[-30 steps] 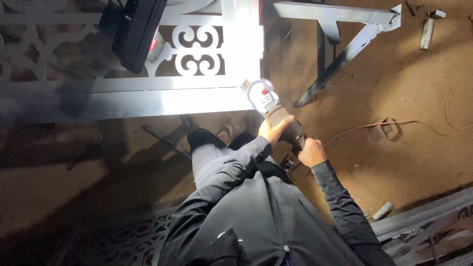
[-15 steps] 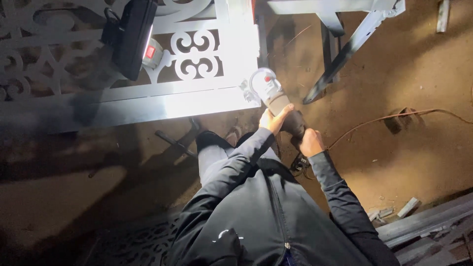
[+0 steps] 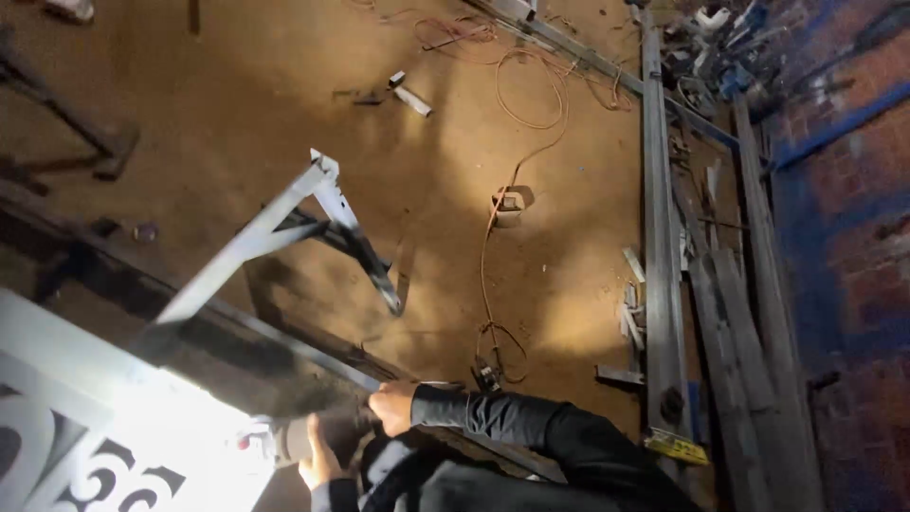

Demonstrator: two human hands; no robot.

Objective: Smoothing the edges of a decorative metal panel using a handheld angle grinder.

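Both my hands grip an angle grinder (image 3: 289,441) at the bottom left of the head view. My left hand (image 3: 318,465) wraps the grinder's body near its head. My right hand (image 3: 393,408), in a dark sleeve, holds the rear end. The grinder's head rests against a brightly lit white ornamental metal panel (image 3: 85,417) with scroll cut-outs. Glare hides the disc itself. A grey triangular metal frame (image 3: 275,228) stands on the dirt floor just beyond the panel.
An orange cable (image 3: 493,237) snakes across the dirt floor past a small socket box (image 3: 509,204). Long steel bars (image 3: 661,246) and scrap strips lie along the right, next to a brick wall (image 3: 853,218) with blue paint. Short metal offcuts (image 3: 412,98) lie farther off.
The view has swung and turned: the white panel slid to the bottom left, and the floor, steel bars and brick wall have come into sight. Both hands stay on the grinder.
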